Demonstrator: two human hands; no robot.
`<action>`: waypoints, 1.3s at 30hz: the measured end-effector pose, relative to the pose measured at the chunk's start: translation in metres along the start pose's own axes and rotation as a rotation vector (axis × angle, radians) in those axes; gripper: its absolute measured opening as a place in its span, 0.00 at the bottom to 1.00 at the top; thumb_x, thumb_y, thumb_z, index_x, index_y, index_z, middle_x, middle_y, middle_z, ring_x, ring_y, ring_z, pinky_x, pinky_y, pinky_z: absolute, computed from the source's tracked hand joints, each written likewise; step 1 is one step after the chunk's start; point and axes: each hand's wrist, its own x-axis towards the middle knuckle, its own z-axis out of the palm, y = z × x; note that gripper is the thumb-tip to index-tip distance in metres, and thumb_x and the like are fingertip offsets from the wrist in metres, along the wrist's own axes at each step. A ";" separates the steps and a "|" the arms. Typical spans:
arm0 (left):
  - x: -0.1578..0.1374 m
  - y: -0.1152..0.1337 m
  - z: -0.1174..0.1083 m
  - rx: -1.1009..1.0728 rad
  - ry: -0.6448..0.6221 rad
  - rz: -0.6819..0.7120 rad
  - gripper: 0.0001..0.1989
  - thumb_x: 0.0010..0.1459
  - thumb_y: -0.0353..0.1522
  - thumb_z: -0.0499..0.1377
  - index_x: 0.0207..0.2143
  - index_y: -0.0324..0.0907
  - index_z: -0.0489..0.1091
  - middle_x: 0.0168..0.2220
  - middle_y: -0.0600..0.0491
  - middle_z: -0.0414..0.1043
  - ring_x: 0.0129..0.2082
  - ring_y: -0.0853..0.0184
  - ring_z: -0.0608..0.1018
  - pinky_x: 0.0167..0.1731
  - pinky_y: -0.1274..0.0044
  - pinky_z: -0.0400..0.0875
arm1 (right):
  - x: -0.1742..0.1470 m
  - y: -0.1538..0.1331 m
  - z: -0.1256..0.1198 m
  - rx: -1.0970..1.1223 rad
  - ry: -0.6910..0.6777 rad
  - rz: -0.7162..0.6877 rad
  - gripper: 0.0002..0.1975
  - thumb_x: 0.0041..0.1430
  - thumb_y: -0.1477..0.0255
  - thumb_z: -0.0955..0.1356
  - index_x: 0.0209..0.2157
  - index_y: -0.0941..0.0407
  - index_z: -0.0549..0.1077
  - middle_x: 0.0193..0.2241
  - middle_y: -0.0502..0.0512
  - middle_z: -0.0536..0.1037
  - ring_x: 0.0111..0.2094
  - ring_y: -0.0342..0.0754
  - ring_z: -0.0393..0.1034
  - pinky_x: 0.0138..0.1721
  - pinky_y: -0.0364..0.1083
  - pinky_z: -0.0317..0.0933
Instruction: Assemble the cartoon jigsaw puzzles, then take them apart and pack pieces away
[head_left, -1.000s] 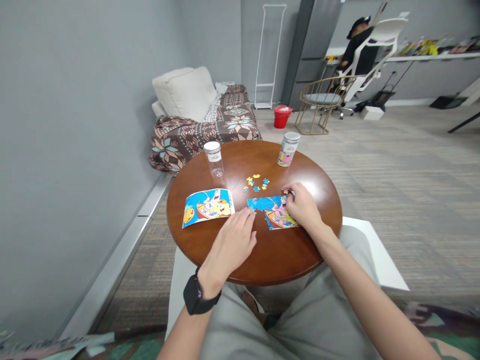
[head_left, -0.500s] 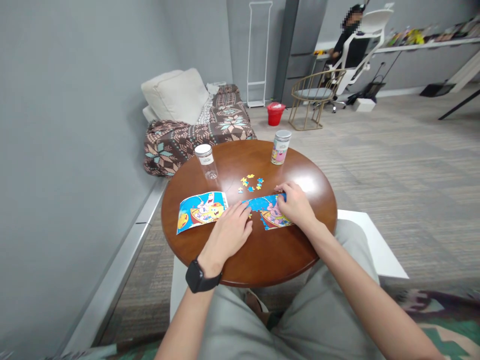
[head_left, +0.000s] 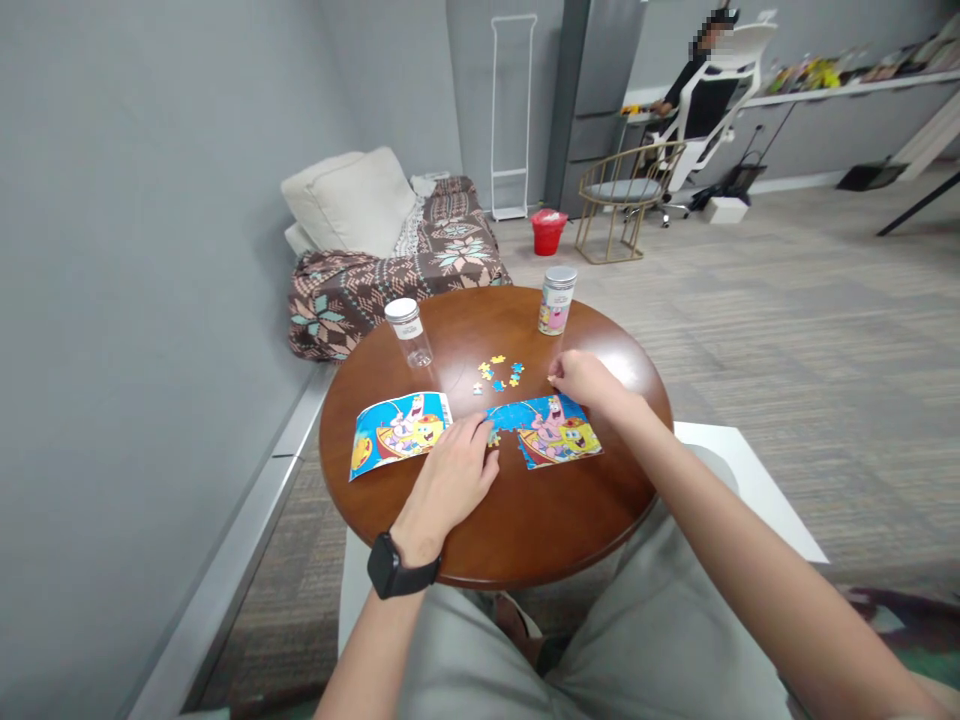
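Note:
My left hand (head_left: 454, 468), a black watch on its wrist, lies flat with fingers spread at the left end of a partly joined jigsaw puzzle (head_left: 559, 437). A yellowish puzzle piece (head_left: 493, 438) shows beside its fingertips. Just beyond the puzzle's upper right part, my right hand (head_left: 589, 381) has its fingers pinched on a small puzzle piece (head_left: 552, 378), mostly covered by the fingertips. Several loose blue and yellow pieces (head_left: 499, 385) lie in a loose ring behind the puzzle. To the left is a printed cartoon picture sheet (head_left: 396, 432), its right edge close to my left hand.
On the round brown table (head_left: 480, 540) stand a clear lidded jar (head_left: 410, 335) at back left and a cartoon-printed canister (head_left: 556, 302) at back right. Beyond are a covered sofa (head_left: 450, 245), a red bin (head_left: 548, 234), a gold-framed chair (head_left: 630, 190) and a seated person (head_left: 686, 82).
My right hand has moved off the puzzle's right part to just behind it, uncovering the cartoon faces. My left hand stays nearly in place. The view has shifted slightly.

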 end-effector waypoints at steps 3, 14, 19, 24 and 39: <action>0.000 0.000 0.000 -0.012 -0.001 0.000 0.15 0.63 0.29 0.52 0.52 0.37 0.65 0.56 0.42 0.69 0.55 0.57 0.72 0.58 0.65 0.67 | 0.017 -0.003 0.000 0.054 -0.038 0.021 0.11 0.51 0.81 0.68 0.37 0.59 0.80 0.36 0.59 0.82 0.38 0.50 0.77 0.37 0.42 0.66; 0.022 0.004 -0.050 -0.005 -0.031 -0.003 0.11 0.65 0.32 0.52 0.48 0.40 0.68 0.46 0.48 0.74 0.47 0.59 0.76 0.49 0.67 0.71 | 0.034 -0.003 0.012 0.226 0.003 0.074 0.12 0.47 0.77 0.69 0.35 0.56 0.80 0.36 0.57 0.83 0.39 0.51 0.77 0.39 0.43 0.66; 0.070 -0.012 -0.073 0.018 -0.004 -0.081 0.11 0.64 0.31 0.51 0.45 0.40 0.69 0.42 0.49 0.76 0.41 0.62 0.78 0.44 0.71 0.71 | 0.029 -0.003 0.010 0.280 0.000 0.024 0.13 0.46 0.80 0.68 0.36 0.58 0.79 0.33 0.55 0.82 0.34 0.46 0.76 0.38 0.41 0.65; 0.108 -0.028 -0.057 0.052 0.026 -0.134 0.10 0.63 0.31 0.50 0.42 0.41 0.69 0.41 0.50 0.77 0.40 0.63 0.78 0.40 0.73 0.69 | 0.025 -0.001 0.007 0.342 0.013 -0.007 0.15 0.47 0.83 0.66 0.35 0.59 0.80 0.30 0.53 0.82 0.32 0.44 0.75 0.37 0.39 0.65; 0.094 -0.036 -0.023 0.178 -0.137 -0.018 0.11 0.65 0.30 0.48 0.38 0.40 0.70 0.39 0.46 0.77 0.41 0.60 0.78 0.41 0.70 0.66 | 0.021 0.004 0.007 0.246 0.060 -0.017 0.16 0.45 0.84 0.67 0.37 0.59 0.78 0.31 0.53 0.82 0.32 0.44 0.75 0.36 0.40 0.64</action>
